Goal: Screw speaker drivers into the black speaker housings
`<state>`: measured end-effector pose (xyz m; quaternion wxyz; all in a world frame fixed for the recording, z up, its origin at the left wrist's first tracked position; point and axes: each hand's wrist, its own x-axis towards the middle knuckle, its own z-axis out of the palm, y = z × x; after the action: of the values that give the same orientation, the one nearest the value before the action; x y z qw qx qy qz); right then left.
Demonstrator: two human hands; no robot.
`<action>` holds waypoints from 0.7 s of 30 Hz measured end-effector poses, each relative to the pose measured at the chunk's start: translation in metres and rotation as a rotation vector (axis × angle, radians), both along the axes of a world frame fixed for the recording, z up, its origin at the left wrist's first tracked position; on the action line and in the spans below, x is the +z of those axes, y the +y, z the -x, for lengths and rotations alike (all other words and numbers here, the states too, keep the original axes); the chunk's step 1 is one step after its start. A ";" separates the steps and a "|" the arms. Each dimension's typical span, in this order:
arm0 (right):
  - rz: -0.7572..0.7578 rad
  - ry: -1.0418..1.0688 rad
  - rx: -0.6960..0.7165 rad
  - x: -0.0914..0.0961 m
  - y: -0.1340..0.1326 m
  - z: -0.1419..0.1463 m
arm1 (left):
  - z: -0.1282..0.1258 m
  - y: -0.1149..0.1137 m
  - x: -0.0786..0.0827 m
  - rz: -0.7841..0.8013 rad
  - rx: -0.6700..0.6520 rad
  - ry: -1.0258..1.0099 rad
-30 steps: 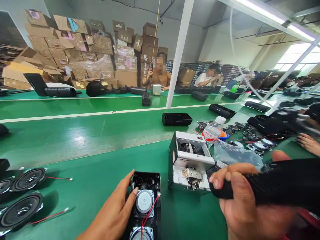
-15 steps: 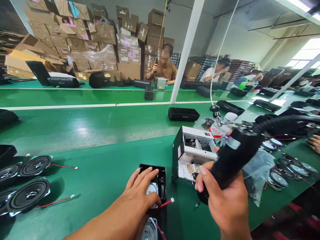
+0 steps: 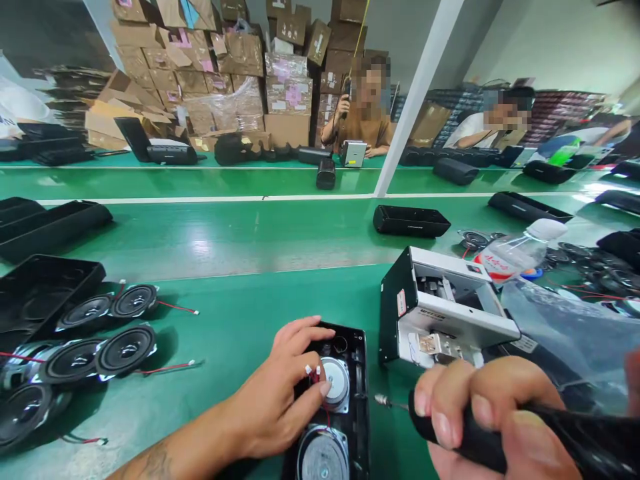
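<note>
A black speaker housing (image 3: 358, 387) lies on the green bench before me, with two round silver-backed speaker drivers (image 3: 337, 385) in it. My left hand (image 3: 285, 393) rests over its left side, fingertips at the far edge and thumb on the upper driver. Red wires with small white connectors (image 3: 313, 371) are caught between its thumb and fingers. My right hand (image 3: 495, 413) is closed round a black electric screwdriver (image 3: 465, 427), tilted almost flat. The bit (image 3: 384, 400) points left towards the housing, with a small metal piece, seemingly a screw, at its end.
A black-and-white screw feeder box (image 3: 455, 313) stands right of the housing. Behind it are a bottle (image 3: 517, 250) and plastic bag (image 3: 555, 333). Loose drivers (image 3: 125, 350) and an open black casing (image 3: 50, 287) lie at left. Co-workers sit across the bench.
The screwdriver has swung from upright to nearly level, its bit now pointing left. My left hand has gathered the connectors that trailed to the right. The view has shifted left.
</note>
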<state>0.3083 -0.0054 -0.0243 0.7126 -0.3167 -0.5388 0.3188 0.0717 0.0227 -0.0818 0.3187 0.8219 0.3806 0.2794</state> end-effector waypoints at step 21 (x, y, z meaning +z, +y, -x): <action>0.009 -0.119 -0.190 -0.043 0.041 0.033 | -0.004 -0.002 -0.020 -0.071 0.031 -0.089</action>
<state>0.2753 0.0357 -0.0678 0.7049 -0.3880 -0.5463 0.2326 0.0752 0.0202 -0.1016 0.3017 0.8134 0.3687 0.3339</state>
